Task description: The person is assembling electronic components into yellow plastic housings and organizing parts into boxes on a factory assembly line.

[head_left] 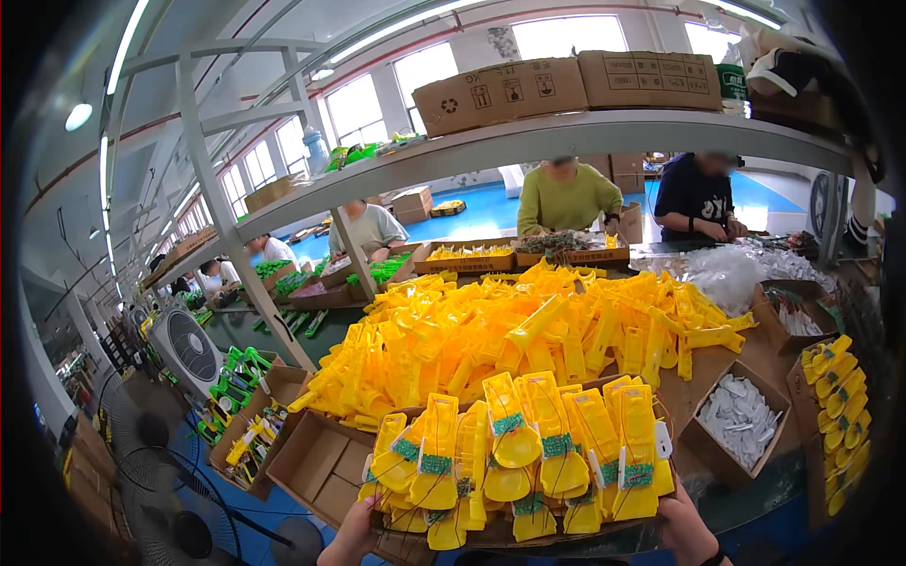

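1. Left hand point(354, 536) is gripping the lower left edge of a shallow cardboard tray point(491, 538); right hand point(684, 528) is clasping its lower right edge.
2. The tray is sitting at the near table edge, carrying stacked yellow plastic parts point(519, 453) with green inserts.
3. Behind it, a heap of loose yellow parts point(528, 340) is lying.
4. Judgement: the load is probably light and stiff, but loose and prone to sliding; the cardboard may sag, so supporting both ends underneath is advisable.
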Available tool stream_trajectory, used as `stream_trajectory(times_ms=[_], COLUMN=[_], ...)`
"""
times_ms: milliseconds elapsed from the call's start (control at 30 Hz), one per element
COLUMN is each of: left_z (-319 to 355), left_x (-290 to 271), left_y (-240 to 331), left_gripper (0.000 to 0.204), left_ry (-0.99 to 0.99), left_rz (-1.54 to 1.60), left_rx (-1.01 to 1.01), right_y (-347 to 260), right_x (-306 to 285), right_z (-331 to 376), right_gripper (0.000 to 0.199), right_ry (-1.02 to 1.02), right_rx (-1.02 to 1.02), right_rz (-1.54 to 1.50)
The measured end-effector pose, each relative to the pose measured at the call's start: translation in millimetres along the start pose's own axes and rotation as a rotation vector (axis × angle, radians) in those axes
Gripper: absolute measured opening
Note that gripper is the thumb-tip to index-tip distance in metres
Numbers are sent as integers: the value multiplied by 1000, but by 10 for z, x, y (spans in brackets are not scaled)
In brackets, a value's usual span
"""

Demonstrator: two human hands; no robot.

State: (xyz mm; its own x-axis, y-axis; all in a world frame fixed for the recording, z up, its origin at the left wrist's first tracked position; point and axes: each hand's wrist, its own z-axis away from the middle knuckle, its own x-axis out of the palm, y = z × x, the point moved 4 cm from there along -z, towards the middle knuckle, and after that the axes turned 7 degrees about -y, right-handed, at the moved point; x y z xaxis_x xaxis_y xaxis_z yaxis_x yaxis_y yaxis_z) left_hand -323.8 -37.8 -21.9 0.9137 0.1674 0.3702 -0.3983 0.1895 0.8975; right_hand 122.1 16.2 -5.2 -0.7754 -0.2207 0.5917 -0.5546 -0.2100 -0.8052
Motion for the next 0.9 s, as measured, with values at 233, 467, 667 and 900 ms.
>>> stream_trajectory(times_ms=[233,467,667,900], left_z=[91,-154,-483,-891], left_x=[305,447,930,1813], left_y=[261,493,734,1113], left_gripper=[39,34,32,30], left_ry=[27,-41,-169,-300], left_rz=[29,20,-64,-96], left_rx=[93,99,184,101], right_y=[-249,-574,-911,-1564], right_x=[55,-42,-168,-224], right_z=[-46,-89,-15,-71], right_gripper=[63,49,47,38], right_ry=[11,58,13,-29], right_rx=[-38,-146,-128,-264], right_rz=[6,11,32,110])
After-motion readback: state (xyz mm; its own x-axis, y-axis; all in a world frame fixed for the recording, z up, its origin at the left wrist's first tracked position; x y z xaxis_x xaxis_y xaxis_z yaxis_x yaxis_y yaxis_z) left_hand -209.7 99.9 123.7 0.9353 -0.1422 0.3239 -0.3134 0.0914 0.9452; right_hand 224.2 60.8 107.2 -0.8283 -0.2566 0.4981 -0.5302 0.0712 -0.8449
